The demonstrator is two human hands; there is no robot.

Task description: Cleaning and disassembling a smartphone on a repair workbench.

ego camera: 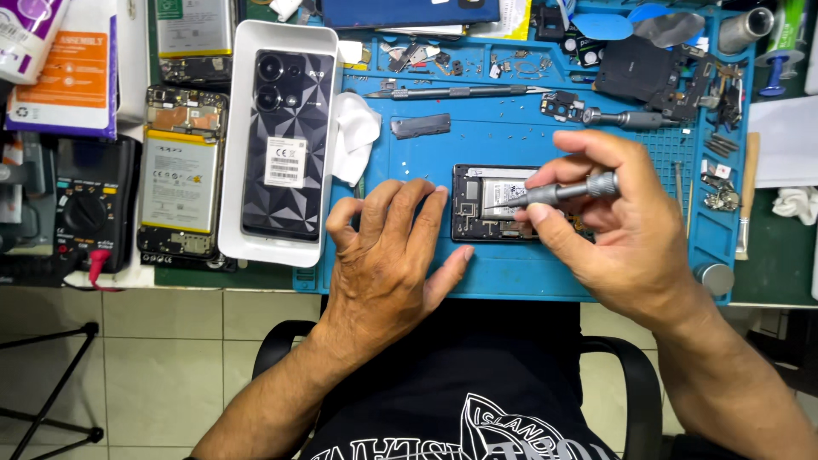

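An opened phone [487, 204] with its back off lies on the blue repair mat [511, 273], battery and boards exposed. My right hand [626, 230] grips a small silver screwdriver [558, 192], its tip resting on the phone's inner part. To the left of the phone, my left hand [388, 247] lies flat on the mat with fingers spread, fingertips near the phone's left edge, holding nothing.
A white tray [285, 34] with a dark patterned phone back cover [285, 145] stands left of the mat. Farther left lie another opened phone [181, 179] and a multimeter [85, 213]. Tweezers, screwdrivers, screws and small parts litter the mat's far side and right edge.
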